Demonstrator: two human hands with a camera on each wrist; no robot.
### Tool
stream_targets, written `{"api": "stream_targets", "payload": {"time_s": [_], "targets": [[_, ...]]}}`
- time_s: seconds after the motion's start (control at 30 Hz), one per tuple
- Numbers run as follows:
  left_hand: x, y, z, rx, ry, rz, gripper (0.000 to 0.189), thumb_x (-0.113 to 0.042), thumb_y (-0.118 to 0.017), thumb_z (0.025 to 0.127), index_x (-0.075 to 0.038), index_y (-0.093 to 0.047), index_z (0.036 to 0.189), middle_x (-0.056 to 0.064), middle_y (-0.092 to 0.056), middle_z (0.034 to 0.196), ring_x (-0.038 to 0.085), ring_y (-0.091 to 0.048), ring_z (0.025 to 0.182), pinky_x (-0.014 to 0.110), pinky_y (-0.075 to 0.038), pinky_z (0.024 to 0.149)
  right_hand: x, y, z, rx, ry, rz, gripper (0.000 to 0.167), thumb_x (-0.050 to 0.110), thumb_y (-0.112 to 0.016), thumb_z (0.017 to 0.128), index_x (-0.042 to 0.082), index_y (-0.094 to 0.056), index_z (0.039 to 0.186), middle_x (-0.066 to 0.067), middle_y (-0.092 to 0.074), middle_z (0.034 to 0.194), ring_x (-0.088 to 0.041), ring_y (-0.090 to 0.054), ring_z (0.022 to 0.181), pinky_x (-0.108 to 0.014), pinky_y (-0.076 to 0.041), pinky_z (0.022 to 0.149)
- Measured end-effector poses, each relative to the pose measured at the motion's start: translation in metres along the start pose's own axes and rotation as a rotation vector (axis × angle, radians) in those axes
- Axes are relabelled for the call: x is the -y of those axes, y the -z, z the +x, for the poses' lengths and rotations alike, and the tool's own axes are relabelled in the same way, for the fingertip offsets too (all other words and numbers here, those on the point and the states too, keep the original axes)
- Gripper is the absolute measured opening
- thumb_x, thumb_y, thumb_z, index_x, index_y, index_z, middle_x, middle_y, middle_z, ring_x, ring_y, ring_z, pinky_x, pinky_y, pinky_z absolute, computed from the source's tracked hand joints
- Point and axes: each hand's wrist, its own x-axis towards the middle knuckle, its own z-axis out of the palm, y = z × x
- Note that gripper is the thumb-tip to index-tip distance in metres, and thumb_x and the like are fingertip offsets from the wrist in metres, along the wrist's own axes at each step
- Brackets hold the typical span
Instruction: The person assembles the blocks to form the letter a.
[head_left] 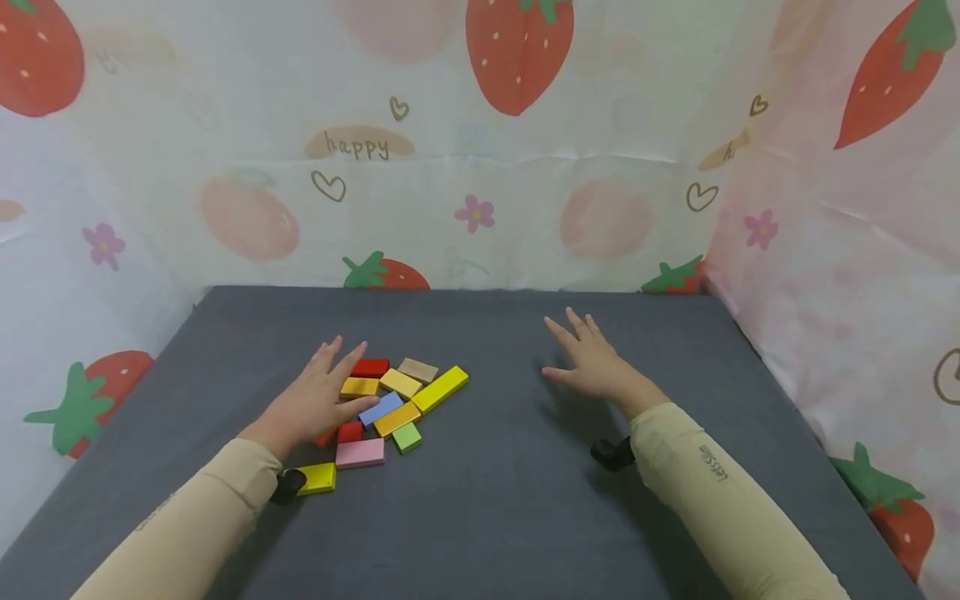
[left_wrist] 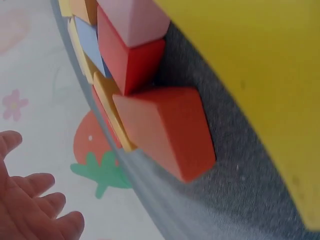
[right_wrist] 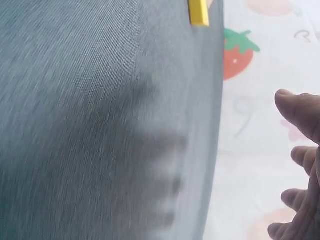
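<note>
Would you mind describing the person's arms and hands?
The left sleeve and right sleeve are long and pale beige; the right carries small dark lettering, apparently "LetsSlim", the left unreadable markings. The left hand and right hand are gloveless, a black device showing near each.

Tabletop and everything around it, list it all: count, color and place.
Pink block: one, pink, front
Green block: one, lime, right front
Blue block: one, blue, middle
Tan block: one, tan, back
Cream block: one, pale yellow, back
Red blocks: two, red, back and front
Orange block: one, orange-red, left
Golden blocks: two, orange-yellow, back and middle
Yellow blocks: two, bright yellow, right and front left
Tablecloth: one, dark grey, under the blocks
Strawberry-print backdrop: one or more, white, back and sides
Wrist devices: two, black, wrists
Sleeves: two, beige, forearms
Left hand: one, above the leftmost blocks
Right hand: one, above right side
</note>
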Motion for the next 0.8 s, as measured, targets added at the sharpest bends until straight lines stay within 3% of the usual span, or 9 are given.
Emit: {"api": "stream_targets", "payload": {"time_s": [0.3,0.43,0.63,0.8], "targets": [[-0.008,-0.006,0.002,0.015,-0.012,-0.087,0.091,-0.043,-0.069,0.088,-0.020,-0.015,0.157,0.024,-0.008,0.161,0.050,-0.015,0.144,0.068,-0.032,0.104,0.030,-0.021,0.026,0.037,0.085,0.019,0.081,0.042,-0.062,0.094,0.025,-0.014,0.157,-0.012,0.002,0.165,-0.041,0.002,0.151,-0.063,-0.012,0.117],[-0.013,-0.012,0.000,0.022,-0.046,-0.138,0.085,-0.039,-0.071,0.087,-0.014,-0.026,0.154,0.024,-0.014,0.159,0.049,-0.024,0.142,0.065,-0.034,0.106,0.044,-0.034,0.036,0.067,0.111,0.046,0.079,0.040,-0.062,0.094,0.025,-0.017,0.157,-0.010,-0.002,0.165,-0.040,-0.001,0.151,-0.061,-0.012,0.118],[-0.019,-0.022,0.002,0.005,-0.141,-0.140,0.065,-0.035,-0.073,0.086,-0.005,-0.050,0.139,0.021,-0.045,0.144,0.036,-0.050,0.123,0.054,-0.043,0.104,0.062,-0.053,0.050,0.103,0.120,0.065,0.073,0.038,-0.063,0.094,0.023,-0.025,0.155,-0.006,-0.013,0.165,-0.037,-0.005,0.152,-0.057,-0.013,0.120],[-0.023,-0.028,0.003,0.004,-0.110,-0.205,0.050,-0.029,-0.075,0.086,-0.006,-0.061,0.128,0.012,-0.063,0.125,0.028,-0.059,0.110,0.048,-0.050,0.097,0.075,-0.068,0.056,0.137,0.135,0.028,0.071,0.040,-0.062,0.094,0.024,-0.028,0.154,-0.003,-0.020,0.163,-0.035,-0.007,0.152,-0.054,-0.013,0.121]]}}
